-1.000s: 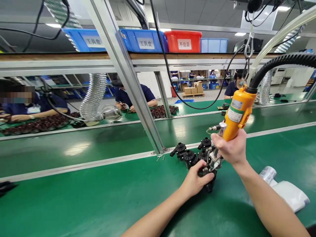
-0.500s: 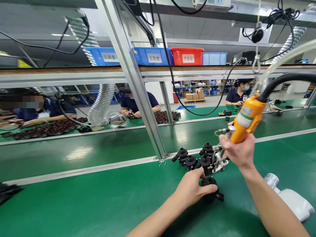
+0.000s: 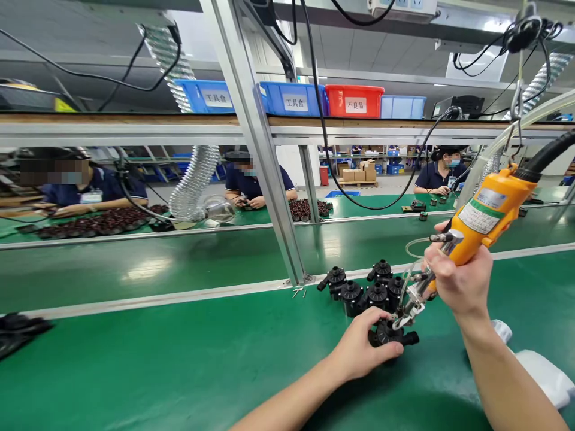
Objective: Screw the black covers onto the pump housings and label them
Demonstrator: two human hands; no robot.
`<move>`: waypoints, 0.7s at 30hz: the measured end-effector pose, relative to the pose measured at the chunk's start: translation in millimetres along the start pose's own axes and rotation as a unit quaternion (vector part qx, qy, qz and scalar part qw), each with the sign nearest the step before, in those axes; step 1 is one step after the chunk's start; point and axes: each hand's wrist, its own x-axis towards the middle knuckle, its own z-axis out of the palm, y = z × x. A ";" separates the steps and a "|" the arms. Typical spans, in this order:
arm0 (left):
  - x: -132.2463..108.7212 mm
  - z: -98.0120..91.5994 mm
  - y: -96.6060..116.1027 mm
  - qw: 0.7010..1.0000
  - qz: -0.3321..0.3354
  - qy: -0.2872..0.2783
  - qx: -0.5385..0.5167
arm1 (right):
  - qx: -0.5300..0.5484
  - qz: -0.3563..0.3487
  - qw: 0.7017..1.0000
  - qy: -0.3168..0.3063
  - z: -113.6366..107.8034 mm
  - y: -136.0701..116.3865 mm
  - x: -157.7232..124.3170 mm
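My left hand (image 3: 366,345) is wrapped round the side of a small black pump (image 3: 387,333) that stands on the green bench. Its short side pipe points right. My right hand (image 3: 467,275) grips an orange electric screwdriver (image 3: 489,209) with a hose and a black cable at its upper end. The screwdriver leans down to the left, and its metal nose (image 3: 408,311) is at the top of the held pump; whether the tip touches a screw is hidden. Right behind stand several more black pumps (image 3: 351,293) in a cluster.
Loose screws (image 3: 298,293) lie by the foot of a metal post (image 3: 265,155). A white bottle-like object (image 3: 543,377) lies right of my right forearm. Black cloth-like material (image 3: 20,332) is at the far left. Co-workers sit across the belt (image 3: 215,257); a shelf holds blue and red bins (image 3: 354,102).
The screwdriver has come down and forward, bringing its nose from beside the cluster onto the pump in my left hand. That pump has turned slightly. The view has shifted a little left.
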 end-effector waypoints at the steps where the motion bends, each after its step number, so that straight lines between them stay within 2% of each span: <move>1: 0.0 -0.6 0.4 1.000 -0.001 0.001 -0.001 | -0.004 0.001 1.000 -0.004 0.6 -0.6 -0.5; 12: -0.8 -2.5 7.4 1.000 -0.009 0.000 0.012 | -0.004 0.002 1.000 -0.004 -1.0 -3.8 -2.5; 21: 1.2 -3.5 7.7 1.000 -0.001 -0.008 0.025 | -0.023 -0.007 0.998 -0.063 16.2 9.9 -14.6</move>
